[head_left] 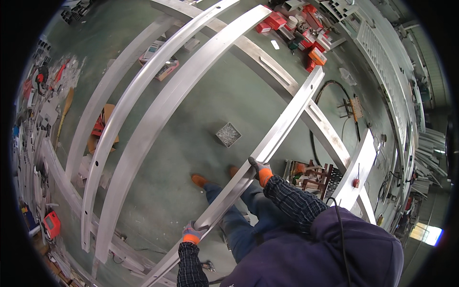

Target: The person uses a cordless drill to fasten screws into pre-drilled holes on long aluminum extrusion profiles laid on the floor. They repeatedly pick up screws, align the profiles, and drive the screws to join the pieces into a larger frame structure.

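A: What does the bar (267, 148) look like?

B: Long, pale and metallic, a flat-faced channel with a raised edge. It runs on a slant from low left to upper right, and there is a small hole near its far end.

A: Where does it sit against the fingers?

B: It passes through both gloved hands. The left hand (192, 233) is wrapped round it near the low end, fingers curled shut over the near edge. The right hand (259, 170) grips it further up, fingers folded over the top face. Past the right fingers the bar runs on to cross a second flat strip (330, 131).

A: And the gloves?

B: Grey knit with orange cuffs, under dark checked sleeves.

A: What lies round about?

B: Below the hands, blue trousers and orange shoes (199, 180) on a dull green floor (191, 124). Just beyond the right fingers sits a small square tray of screws (228, 134). Well left of the left fingers lie two more long rails (143, 119), the same brushed metal. Red boxes (275, 20) are far off, up beyond the bar's end.
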Motion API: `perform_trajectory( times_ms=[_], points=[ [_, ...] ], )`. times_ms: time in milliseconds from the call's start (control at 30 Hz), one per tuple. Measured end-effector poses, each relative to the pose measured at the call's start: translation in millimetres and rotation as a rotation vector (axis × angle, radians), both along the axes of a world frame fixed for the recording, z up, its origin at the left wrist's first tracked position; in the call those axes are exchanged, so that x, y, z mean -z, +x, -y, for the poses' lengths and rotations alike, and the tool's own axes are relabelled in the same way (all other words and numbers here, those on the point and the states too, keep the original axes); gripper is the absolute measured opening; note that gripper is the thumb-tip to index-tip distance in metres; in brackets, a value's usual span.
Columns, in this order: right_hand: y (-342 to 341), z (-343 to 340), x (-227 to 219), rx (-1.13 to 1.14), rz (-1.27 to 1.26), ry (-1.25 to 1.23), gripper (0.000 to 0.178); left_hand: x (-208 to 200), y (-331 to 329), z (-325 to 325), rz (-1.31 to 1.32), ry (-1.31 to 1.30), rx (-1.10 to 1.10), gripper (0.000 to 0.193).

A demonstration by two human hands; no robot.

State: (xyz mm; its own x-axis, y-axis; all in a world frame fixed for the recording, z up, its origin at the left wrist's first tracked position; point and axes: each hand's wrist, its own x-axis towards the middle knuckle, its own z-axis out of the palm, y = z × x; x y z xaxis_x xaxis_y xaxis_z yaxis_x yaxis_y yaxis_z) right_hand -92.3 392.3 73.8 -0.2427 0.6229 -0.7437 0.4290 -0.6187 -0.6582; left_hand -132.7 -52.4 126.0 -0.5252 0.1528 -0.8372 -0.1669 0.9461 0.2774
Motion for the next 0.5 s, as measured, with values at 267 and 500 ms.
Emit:
perform_trajectory(
  times_ms=[267,500],
  points=[
    [13.2,-35.0,21.9,-0.68,-0.086,0.131,0.059,-14.8,0.3,-16.6,-0.207,-0.012,0.024,0.093],
    [22.3,-49.1,22.9,-0.445,-0.177,-0.516,0.076,-39.6,78.9,-20.3,-0.822,-0.195,-1.224,0.082]
  ],
)
